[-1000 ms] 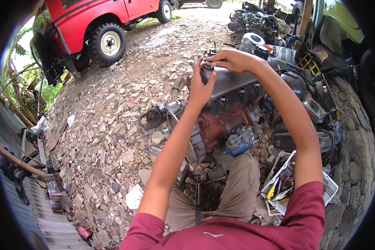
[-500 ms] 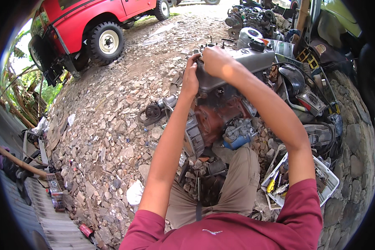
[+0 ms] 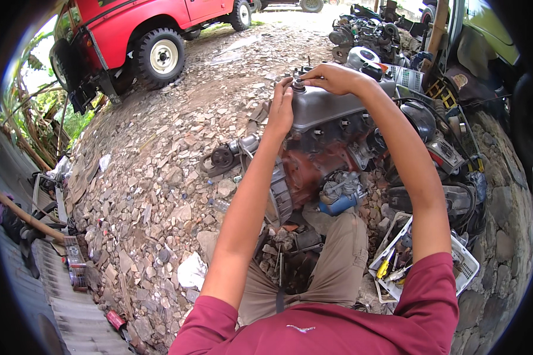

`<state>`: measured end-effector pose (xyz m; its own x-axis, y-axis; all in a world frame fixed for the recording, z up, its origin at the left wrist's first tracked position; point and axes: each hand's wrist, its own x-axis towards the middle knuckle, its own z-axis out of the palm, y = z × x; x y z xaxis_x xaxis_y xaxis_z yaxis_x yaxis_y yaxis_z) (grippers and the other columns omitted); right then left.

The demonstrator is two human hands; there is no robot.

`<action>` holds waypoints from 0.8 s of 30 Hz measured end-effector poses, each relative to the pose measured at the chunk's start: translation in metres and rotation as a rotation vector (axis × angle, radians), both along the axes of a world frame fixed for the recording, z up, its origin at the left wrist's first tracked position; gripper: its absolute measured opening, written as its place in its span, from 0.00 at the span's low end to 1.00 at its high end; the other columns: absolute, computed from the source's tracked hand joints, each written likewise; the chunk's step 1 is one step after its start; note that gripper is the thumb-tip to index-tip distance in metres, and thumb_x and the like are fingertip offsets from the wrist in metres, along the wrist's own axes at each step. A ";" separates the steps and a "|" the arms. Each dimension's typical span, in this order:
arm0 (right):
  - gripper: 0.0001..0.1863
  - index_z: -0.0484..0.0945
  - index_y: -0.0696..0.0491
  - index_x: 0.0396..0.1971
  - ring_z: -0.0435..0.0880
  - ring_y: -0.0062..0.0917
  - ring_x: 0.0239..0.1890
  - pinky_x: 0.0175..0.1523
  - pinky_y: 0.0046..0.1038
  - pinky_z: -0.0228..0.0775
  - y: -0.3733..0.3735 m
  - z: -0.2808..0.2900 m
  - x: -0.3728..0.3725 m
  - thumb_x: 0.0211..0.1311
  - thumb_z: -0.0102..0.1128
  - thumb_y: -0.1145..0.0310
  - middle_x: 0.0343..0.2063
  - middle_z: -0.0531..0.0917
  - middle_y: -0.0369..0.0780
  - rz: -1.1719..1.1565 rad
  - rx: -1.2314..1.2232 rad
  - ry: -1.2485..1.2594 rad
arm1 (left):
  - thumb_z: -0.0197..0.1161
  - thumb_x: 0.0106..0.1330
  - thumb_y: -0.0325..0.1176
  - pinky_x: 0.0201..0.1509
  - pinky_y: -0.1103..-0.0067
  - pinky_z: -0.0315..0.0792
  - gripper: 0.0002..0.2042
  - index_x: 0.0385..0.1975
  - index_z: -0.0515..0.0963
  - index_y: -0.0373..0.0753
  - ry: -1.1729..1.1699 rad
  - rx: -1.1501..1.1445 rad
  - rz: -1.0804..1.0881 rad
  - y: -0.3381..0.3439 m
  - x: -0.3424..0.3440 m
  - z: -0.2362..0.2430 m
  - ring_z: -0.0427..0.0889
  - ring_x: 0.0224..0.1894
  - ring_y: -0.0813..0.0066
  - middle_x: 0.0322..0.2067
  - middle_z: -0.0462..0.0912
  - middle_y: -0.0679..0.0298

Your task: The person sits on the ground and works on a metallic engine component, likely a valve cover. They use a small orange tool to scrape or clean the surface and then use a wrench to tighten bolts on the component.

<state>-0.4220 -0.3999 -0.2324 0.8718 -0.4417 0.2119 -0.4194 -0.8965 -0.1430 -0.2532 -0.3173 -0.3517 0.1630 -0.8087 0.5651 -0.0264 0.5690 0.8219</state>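
A grey valve cover (image 3: 331, 108) sits on top of a rusty-brown engine block (image 3: 308, 170) in front of me. Near the cover's left end stands a small round dark cap (image 3: 299, 86). My right hand (image 3: 336, 80) reaches over the cover, its fingertips pinched at the top of that cap. On the cap's other side is my left hand (image 3: 282, 105), palm turned inward and fingers stretched upward beside it. Whether the left fingertips touch the cap is hard to make out. A blue cylindrical part (image 3: 339, 205) hangs low on the engine's near side.
A white basket (image 3: 465, 260) of tools stands to my right, by a stone wall (image 3: 503, 245). Engine parts (image 3: 367, 36) lie farther back. A red vehicle (image 3: 133, 29) is parked at far left. Loose stones (image 3: 160, 177) cover the ground; corrugated metal (image 3: 71, 316) lies at left.
My right hand has drawn back to the right and its fingers have lifted, uncovering the cap. My left hand stays beside it. The whole view has shifted slightly.
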 end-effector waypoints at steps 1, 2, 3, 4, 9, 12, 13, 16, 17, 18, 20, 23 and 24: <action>0.18 0.82 0.52 0.54 0.83 0.45 0.52 0.58 0.39 0.73 0.000 0.001 -0.003 0.74 0.55 0.58 0.47 0.86 0.50 0.000 -0.004 0.007 | 0.40 0.80 0.41 0.70 0.73 0.61 0.20 0.64 0.68 0.41 0.018 -0.005 -0.003 0.002 -0.004 0.002 0.70 0.65 0.67 0.61 0.74 0.55; 0.19 0.83 0.52 0.53 0.84 0.44 0.49 0.56 0.39 0.74 0.004 0.003 -0.001 0.73 0.56 0.56 0.43 0.87 0.50 0.029 -0.036 -0.022 | 0.40 0.80 0.41 0.70 0.73 0.60 0.20 0.66 0.67 0.43 0.016 0.011 0.008 0.001 -0.004 0.002 0.69 0.66 0.66 0.62 0.74 0.54; 0.19 0.83 0.53 0.52 0.85 0.44 0.46 0.54 0.39 0.75 0.008 0.006 0.001 0.73 0.56 0.56 0.41 0.87 0.49 -0.029 -0.014 0.010 | 0.40 0.80 0.40 0.69 0.73 0.61 0.20 0.65 0.67 0.41 0.006 -0.015 0.013 -0.001 -0.003 0.002 0.70 0.64 0.68 0.60 0.74 0.54; 0.18 0.84 0.54 0.50 0.87 0.43 0.44 0.52 0.39 0.76 0.011 0.008 0.001 0.73 0.56 0.56 0.39 0.87 0.49 -0.090 0.008 0.042 | 0.40 0.80 0.38 0.68 0.74 0.62 0.19 0.65 0.67 0.40 -0.003 -0.042 0.015 -0.002 -0.003 0.002 0.71 0.63 0.69 0.59 0.75 0.54; 0.14 0.86 0.59 0.37 0.87 0.48 0.38 0.48 0.44 0.79 0.076 -0.024 0.055 0.67 0.58 0.63 0.33 0.86 0.54 -0.524 -0.291 0.063 | 0.40 0.80 0.38 0.66 0.76 0.63 0.19 0.62 0.71 0.38 -0.032 -0.030 0.053 -0.012 0.014 -0.016 0.73 0.57 0.71 0.55 0.77 0.57; 0.12 0.86 0.58 0.37 0.86 0.51 0.38 0.48 0.45 0.78 0.075 -0.007 0.043 0.67 0.58 0.65 0.33 0.85 0.56 -0.483 -0.217 -0.076 | 0.39 0.79 0.39 0.66 0.76 0.62 0.20 0.61 0.72 0.39 -0.012 -0.014 0.023 -0.007 0.007 -0.007 0.73 0.57 0.72 0.53 0.78 0.58; 0.12 0.86 0.58 0.37 0.86 0.51 0.38 0.48 0.45 0.78 0.068 -0.005 0.036 0.67 0.58 0.65 0.33 0.86 0.55 -0.482 -0.195 -0.156 | 0.39 0.79 0.39 0.66 0.75 0.62 0.20 0.62 0.71 0.38 -0.036 -0.041 0.031 -0.007 0.007 -0.007 0.73 0.57 0.72 0.53 0.78 0.57; 0.13 0.85 0.55 0.46 0.85 0.49 0.39 0.47 0.44 0.76 0.064 0.019 0.017 0.70 0.56 0.65 0.34 0.85 0.53 -0.277 -0.237 -0.211 | 0.38 0.79 0.39 0.68 0.74 0.61 0.21 0.62 0.70 0.38 -0.056 -0.083 0.040 -0.011 0.008 -0.006 0.72 0.60 0.69 0.56 0.76 0.56; 0.14 0.85 0.55 0.48 0.85 0.49 0.39 0.47 0.43 0.76 0.059 0.025 0.013 0.71 0.56 0.65 0.34 0.85 0.54 -0.246 -0.187 -0.133 | 0.37 0.79 0.38 0.69 0.73 0.61 0.21 0.63 0.70 0.37 -0.033 -0.061 0.028 -0.011 0.008 -0.006 0.71 0.62 0.68 0.58 0.75 0.55; 0.16 0.83 0.54 0.52 0.85 0.48 0.43 0.51 0.41 0.75 0.043 0.024 0.009 0.72 0.55 0.63 0.38 0.86 0.53 -0.238 -0.152 -0.031 | 0.36 0.79 0.38 0.70 0.73 0.60 0.21 0.63 0.70 0.37 -0.007 -0.044 0.016 -0.011 0.006 -0.005 0.71 0.64 0.66 0.60 0.74 0.54; 0.17 0.83 0.54 0.53 0.84 0.47 0.46 0.53 0.40 0.75 0.026 0.012 0.005 0.73 0.55 0.62 0.41 0.86 0.52 -0.140 -0.106 -0.037 | 0.36 0.79 0.38 0.71 0.72 0.60 0.21 0.63 0.69 0.37 0.007 -0.016 0.008 -0.008 0.004 -0.004 0.71 0.64 0.66 0.60 0.74 0.53; 0.19 0.81 0.53 0.56 0.84 0.46 0.50 0.56 0.39 0.74 0.008 0.004 -0.001 0.74 0.54 0.58 0.46 0.86 0.50 -0.055 -0.044 -0.008 | 0.36 0.79 0.39 0.71 0.72 0.59 0.22 0.64 0.68 0.38 -0.032 -0.009 0.036 -0.003 0.002 0.000 0.70 0.64 0.65 0.60 0.74 0.53; 0.19 0.81 0.53 0.56 0.84 0.45 0.50 0.56 0.39 0.74 0.004 0.003 -0.003 0.75 0.54 0.58 0.46 0.86 0.50 -0.026 -0.038 -0.008 | 0.36 0.79 0.40 0.71 0.72 0.59 0.22 0.64 0.68 0.38 -0.035 -0.010 0.036 -0.002 0.000 0.001 0.70 0.65 0.65 0.60 0.74 0.53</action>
